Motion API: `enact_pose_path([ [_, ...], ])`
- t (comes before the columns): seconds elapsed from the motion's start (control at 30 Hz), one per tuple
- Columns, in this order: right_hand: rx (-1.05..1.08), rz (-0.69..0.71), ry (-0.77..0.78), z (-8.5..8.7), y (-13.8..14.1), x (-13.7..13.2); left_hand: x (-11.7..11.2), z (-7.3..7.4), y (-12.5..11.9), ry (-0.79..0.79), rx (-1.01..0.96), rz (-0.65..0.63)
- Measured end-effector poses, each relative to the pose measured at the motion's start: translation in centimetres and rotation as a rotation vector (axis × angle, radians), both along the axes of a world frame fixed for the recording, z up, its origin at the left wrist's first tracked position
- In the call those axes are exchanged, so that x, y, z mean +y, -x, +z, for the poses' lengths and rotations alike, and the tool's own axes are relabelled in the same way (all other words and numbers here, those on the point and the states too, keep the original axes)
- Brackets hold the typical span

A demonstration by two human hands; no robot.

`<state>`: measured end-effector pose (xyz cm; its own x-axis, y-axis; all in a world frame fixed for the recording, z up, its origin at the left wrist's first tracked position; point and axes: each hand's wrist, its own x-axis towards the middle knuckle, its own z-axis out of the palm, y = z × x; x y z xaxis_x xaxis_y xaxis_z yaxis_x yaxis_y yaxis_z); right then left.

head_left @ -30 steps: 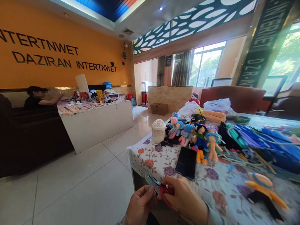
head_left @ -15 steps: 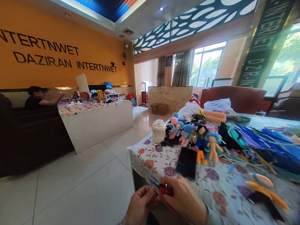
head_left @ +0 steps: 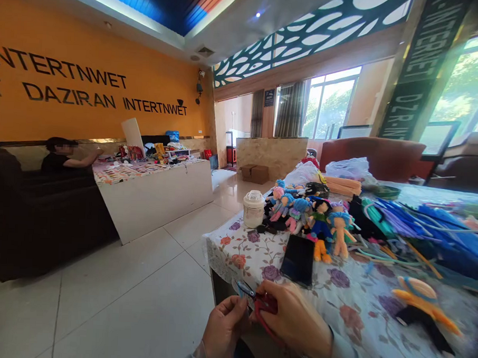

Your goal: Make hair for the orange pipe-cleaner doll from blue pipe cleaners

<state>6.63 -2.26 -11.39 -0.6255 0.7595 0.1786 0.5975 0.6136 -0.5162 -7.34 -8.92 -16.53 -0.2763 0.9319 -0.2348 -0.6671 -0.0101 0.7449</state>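
At the bottom of the view my right hand (head_left: 296, 321) grips red-handled scissors (head_left: 257, 298), blades pointing left over the table's near corner. My left hand (head_left: 222, 328) sits just left of them, fingers pinched on a small blue piece I cannot make out at the blade tips. Both hands hover at the front edge of the floral tablecloth (head_left: 336, 299). A black phone (head_left: 298, 259) lies flat just beyond my hands.
Several small yarn dolls (head_left: 308, 216) stand mid-table by a white jar (head_left: 253, 208). An orange and black doll (head_left: 425, 306) lies at right. Blue and green pipe cleaners (head_left: 419, 224) pile at the far right. A person sits behind a white counter (head_left: 155, 191) at left. Tiled floor lies between.
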Motion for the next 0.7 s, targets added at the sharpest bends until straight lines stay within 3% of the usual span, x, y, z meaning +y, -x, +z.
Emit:
enact_pose_path([
  [0.2, -0.019, 0.008, 0.028, -0.4, -0.2, 0.3, 0.1, 0.0, 0.1, 0.019, 0.055, 0.009],
  [0.47, 0.016, 0.013, 0.009, 0.4, -0.1, 0.0, 0.0, 0.1, 0.0, -0.001, 0.024, -0.009],
  [0.7, -0.008, 0.023, 0.001, -0.5, 0.0, 1.0, 0.0, 0.0, 0.2, 0.037, 0.079, 0.011],
])
